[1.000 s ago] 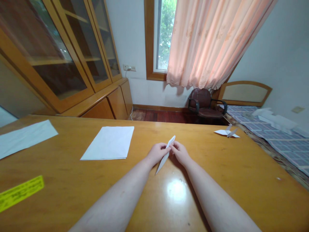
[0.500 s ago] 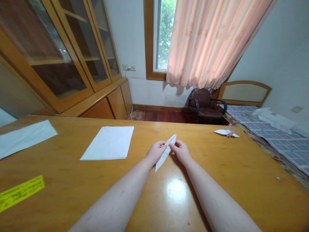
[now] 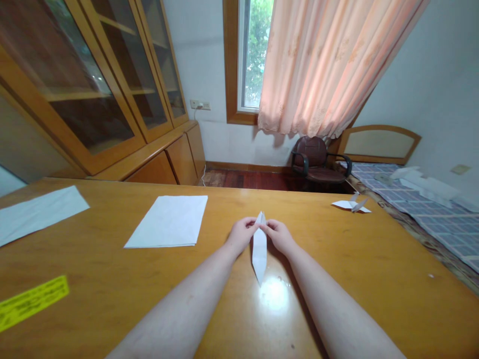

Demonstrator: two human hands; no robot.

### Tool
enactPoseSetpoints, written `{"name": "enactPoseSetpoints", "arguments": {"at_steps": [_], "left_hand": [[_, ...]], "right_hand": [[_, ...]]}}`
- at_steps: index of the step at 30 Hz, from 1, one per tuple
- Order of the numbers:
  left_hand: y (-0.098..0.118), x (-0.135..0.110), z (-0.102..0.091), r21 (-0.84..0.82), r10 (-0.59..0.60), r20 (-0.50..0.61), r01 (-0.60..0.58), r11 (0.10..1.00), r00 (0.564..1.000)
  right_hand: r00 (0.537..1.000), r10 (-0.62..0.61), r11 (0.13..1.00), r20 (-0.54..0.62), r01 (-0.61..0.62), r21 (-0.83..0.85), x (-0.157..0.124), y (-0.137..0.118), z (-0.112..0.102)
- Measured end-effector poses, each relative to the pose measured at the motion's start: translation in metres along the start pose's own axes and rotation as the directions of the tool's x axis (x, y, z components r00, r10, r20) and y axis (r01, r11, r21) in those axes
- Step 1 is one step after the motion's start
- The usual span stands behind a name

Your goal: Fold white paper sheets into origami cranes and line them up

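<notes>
Pinching the folded white paper (image 3: 259, 252) at its far end, I am holding it between my left grip (image 3: 244, 235) and right grip (image 3: 279, 236), both closed on it, its long axis running toward me over the tabletop (image 3: 329, 269).

The long bench (image 3: 93, 239) is honey-coloured varnished wood, glossy enough to throw a bright patch of window light near its front edge. Toward the far side, a neat stack of white paper (image 3: 166, 222) lies flat. Left of it, well apart, a pale sheet (image 3: 37, 214) runs off the bench's left edge. A yellow printed strip (image 3: 32, 301) lies near the front left corner. Far right, close to the back edge, sits a small paper crane (image 3: 351, 204), wings raised. Beyond the right edge, a checked bed (image 3: 441, 234) carries a white heap (image 3: 426, 183), too far off to identify.
</notes>
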State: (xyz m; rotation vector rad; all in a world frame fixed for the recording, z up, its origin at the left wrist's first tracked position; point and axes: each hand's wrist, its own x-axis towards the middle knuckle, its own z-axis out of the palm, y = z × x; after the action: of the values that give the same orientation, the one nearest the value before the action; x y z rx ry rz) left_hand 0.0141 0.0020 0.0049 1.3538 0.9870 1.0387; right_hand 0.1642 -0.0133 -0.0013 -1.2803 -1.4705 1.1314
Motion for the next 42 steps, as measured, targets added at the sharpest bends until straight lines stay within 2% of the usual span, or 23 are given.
{"name": "enactPoseSetpoints", "arguments": {"at_steps": [5, 11, 23, 28, 33, 37, 42], "left_hand": [[0.003, -0.001, -0.002, 0.095, -0.004, -0.038, 0.008, 0.995, 0.999], [0.004, -0.002, -0.002, 0.083, -0.005, -0.002, 0.005, 0.997, 1.0], [0.002, -0.001, -0.001, 0.123, -0.038, -0.001, 0.037, 0.992, 0.999], [-0.001, 0.001, -0.004, 0.08, -0.021, -0.064, 0.027, 0.996, 0.998], [0.0, 0.002, -0.005, 0.036, -0.026, -0.114, 0.031, 0.999, 0.993], [0.0, 0.002, -0.004, -0.042, -0.062, -0.118, 0.057, 0.997, 0.991], [-0.008, 0.005, -0.005, -0.12, -0.084, -0.19, 0.062, 0.991, 0.978]], "right_hand": [[1.0, 0.008, 1.0, 0.014, -0.008, -0.022, 0.0, 0.002, -0.002], [1.0, 0.004, 1.0, -0.006, -0.004, 0.025, 0.0, 0.002, -0.003], [0.999, -0.034, 0.995, 0.003, 0.035, -0.096, -0.003, -0.005, -0.002], [0.997, -0.006, 1.0, 0.08, 0.008, -0.017, -0.005, -0.004, -0.001], [0.994, 0.044, 0.996, 0.101, -0.035, -0.084, -0.005, -0.002, -0.001], [0.99, 0.047, 0.993, 0.136, -0.032, -0.11, -0.006, -0.003, -0.002], [0.979, 0.057, 0.983, 0.197, -0.02, -0.184, -0.008, -0.004, -0.005]]}}
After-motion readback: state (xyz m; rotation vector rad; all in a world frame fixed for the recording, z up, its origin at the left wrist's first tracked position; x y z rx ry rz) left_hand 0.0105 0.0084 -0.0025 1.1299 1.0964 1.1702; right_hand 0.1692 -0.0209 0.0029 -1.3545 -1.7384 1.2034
